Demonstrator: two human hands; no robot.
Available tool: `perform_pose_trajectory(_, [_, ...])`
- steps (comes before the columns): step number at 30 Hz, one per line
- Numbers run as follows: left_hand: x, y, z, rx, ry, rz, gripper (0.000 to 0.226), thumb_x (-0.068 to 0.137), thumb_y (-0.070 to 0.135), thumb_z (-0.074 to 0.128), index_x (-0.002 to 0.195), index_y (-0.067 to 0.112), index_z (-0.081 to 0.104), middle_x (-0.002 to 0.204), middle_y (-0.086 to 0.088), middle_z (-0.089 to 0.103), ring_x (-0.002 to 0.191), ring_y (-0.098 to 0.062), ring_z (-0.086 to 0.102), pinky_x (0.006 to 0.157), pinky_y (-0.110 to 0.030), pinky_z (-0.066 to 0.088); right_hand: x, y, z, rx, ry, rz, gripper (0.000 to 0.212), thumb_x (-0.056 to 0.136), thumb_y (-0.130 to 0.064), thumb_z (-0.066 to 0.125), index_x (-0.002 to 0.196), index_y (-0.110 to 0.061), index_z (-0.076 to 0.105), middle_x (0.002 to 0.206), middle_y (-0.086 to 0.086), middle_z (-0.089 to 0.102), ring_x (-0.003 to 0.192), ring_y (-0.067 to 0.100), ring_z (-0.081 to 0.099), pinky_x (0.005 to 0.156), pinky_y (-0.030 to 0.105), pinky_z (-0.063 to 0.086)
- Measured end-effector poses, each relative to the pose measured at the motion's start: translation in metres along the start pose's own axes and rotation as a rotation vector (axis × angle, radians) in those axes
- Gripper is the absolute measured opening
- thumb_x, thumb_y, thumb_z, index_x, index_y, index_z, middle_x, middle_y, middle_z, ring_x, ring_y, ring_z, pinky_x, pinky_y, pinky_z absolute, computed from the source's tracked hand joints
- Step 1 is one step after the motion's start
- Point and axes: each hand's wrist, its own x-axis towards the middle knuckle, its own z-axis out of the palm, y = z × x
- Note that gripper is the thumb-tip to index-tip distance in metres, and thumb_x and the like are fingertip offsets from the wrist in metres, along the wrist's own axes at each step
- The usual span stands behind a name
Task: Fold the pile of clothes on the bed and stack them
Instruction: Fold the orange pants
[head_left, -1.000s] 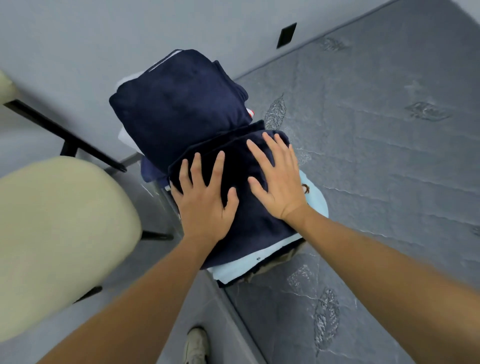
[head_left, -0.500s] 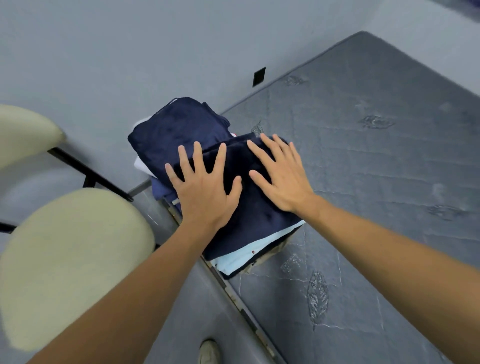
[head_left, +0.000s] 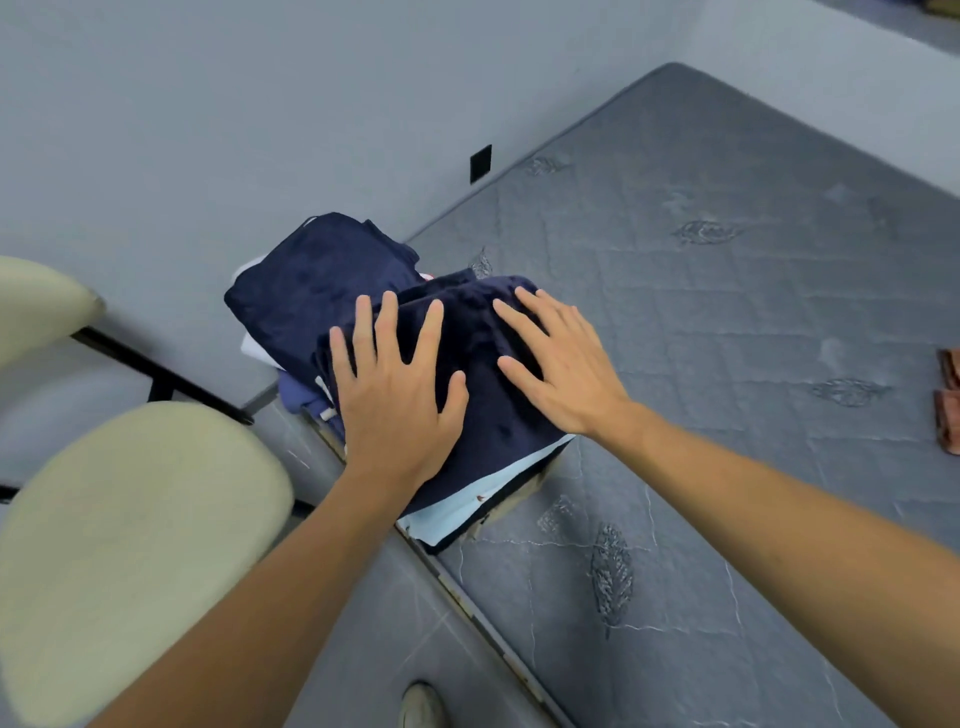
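Two stacks of folded clothes sit at the near-left corner of the grey mattress (head_left: 727, 322). The nearer stack has a navy garment (head_left: 483, 338) on top, with a light blue garment (head_left: 467, 512) and darker layers under it. My left hand (head_left: 397, 395) lies flat on the navy top with fingers spread. My right hand (head_left: 558, 364) rests flat beside it on the same garment, fingers apart. Neither hand grips anything. The farther stack (head_left: 317, 291) is topped by another folded navy piece, with white and blue layers showing below.
A cream padded chair (head_left: 130, 530) with a black frame stands left of the bed, close to the stacks. A reddish-brown cloth (head_left: 948, 410) lies at the mattress's right edge. A grey wall with a black socket plate (head_left: 480, 163) runs behind. A shoe (head_left: 421, 704) shows below.
The view has pulled back and up, so more of the mattress and the reddish cloth show. Both hands stay flat on the navy top garment, shifted only slightly.
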Motion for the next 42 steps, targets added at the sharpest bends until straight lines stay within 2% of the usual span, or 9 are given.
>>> perform_pose_trajectory(3, [0.001, 0.024, -0.001, -0.045, 0.009, 0.092, 0.069, 0.098, 0.046, 0.044, 0.162, 0.023, 0.033, 0.168, -0.017, 0.028, 0.159, -0.036, 0.015, 0.126, -0.058, 0.015, -0.013, 0.012, -0.005, 0.0, -0.011, 0.027, 0.063, 0.105, -0.055, 0.04, 0.163, -0.035, 0.027, 0.171, -0.002, 0.022, 0.159, 0.023, 0.015, 0.127, 0.05, 0.017])
perform_pose_trajectory(7, [0.002, 0.068, 0.011, -0.063, -0.063, 0.182, 0.068, 0.1, 0.049, 0.038, 0.163, 0.023, 0.031, 0.169, -0.015, 0.028, 0.159, -0.035, 0.018, 0.126, -0.054, 0.017, -0.037, 0.04, -0.016, 0.012, -0.006, 0.096, 0.063, 0.106, -0.055, 0.041, 0.163, -0.035, 0.024, 0.171, -0.002, 0.021, 0.158, 0.022, 0.015, 0.128, 0.046, 0.015])
perform_pose_trajectory(13, [-0.001, 0.164, 0.053, -0.098, -0.161, 0.334, 0.067, 0.101, 0.05, 0.042, 0.161, 0.021, 0.037, 0.167, -0.014, 0.033, 0.157, -0.036, 0.025, 0.125, -0.054, 0.021, -0.113, 0.134, -0.029, -0.008, 0.026, 0.274, 0.065, 0.104, -0.056, 0.041, 0.163, -0.035, 0.024, 0.171, 0.0, 0.022, 0.157, 0.024, 0.019, 0.126, 0.042, 0.017])
perform_pose_trajectory(18, [-0.017, 0.277, 0.094, -0.163, -0.234, 0.466, 0.069, 0.1, 0.05, 0.043, 0.162, 0.021, 0.035, 0.167, -0.013, 0.034, 0.155, -0.037, 0.028, 0.125, -0.054, 0.022, -0.212, 0.235, -0.038, -0.02, 0.062, 0.476, 0.065, 0.103, -0.053, 0.047, 0.162, -0.033, 0.028, 0.17, 0.001, 0.025, 0.155, 0.025, 0.022, 0.124, 0.042, 0.019])
perform_pose_trajectory(24, [-0.048, 0.429, 0.151, -0.222, -0.334, 0.598, 0.07, 0.1, 0.051, 0.038, 0.163, 0.02, 0.032, 0.168, -0.012, 0.032, 0.157, -0.035, 0.025, 0.127, -0.052, 0.02, -0.356, 0.364, -0.05, -0.093, 0.041, 0.659, 0.067, 0.102, -0.054, 0.045, 0.162, -0.03, 0.027, 0.169, 0.004, 0.025, 0.154, 0.028, 0.024, 0.123, 0.045, 0.024])
perform_pose_trajectory(31, [-0.091, 0.546, 0.223, -0.283, -0.502, 0.739, 0.07, 0.105, 0.052, 0.04, 0.166, 0.024, 0.022, 0.171, -0.01, 0.025, 0.158, -0.035, 0.022, 0.126, -0.052, 0.025, -0.49, 0.466, -0.038, -0.084, -0.038, 0.966, 0.072, 0.102, -0.055, 0.045, 0.164, -0.032, 0.017, 0.172, 0.001, 0.013, 0.157, 0.028, 0.012, 0.124, 0.053, 0.024])
perform_pose_trajectory(36, [-0.094, 0.613, 0.267, -0.298, -0.554, 0.85, 0.073, 0.103, 0.056, 0.038, 0.166, 0.025, 0.02, 0.171, -0.009, 0.025, 0.157, -0.034, 0.023, 0.124, -0.051, 0.03, -0.529, 0.522, -0.036, -0.092, 0.035, 1.107, 0.08, 0.097, -0.052, 0.054, 0.164, -0.032, 0.015, 0.172, -0.001, 0.011, 0.157, 0.031, 0.01, 0.119, 0.058, 0.033])
perform_pose_trajectory(42, [-0.109, 0.726, 0.3, -0.383, -0.637, 0.939, 0.073, 0.105, 0.054, 0.043, 0.167, 0.026, 0.015, 0.171, -0.006, 0.021, 0.156, -0.029, 0.022, 0.119, -0.049, 0.037, -0.563, 0.59, -0.049, -0.163, 0.224, 1.207, 0.09, 0.092, -0.048, 0.065, 0.163, -0.029, 0.013, 0.171, 0.005, 0.008, 0.155, 0.037, 0.012, 0.118, 0.059, 0.036])
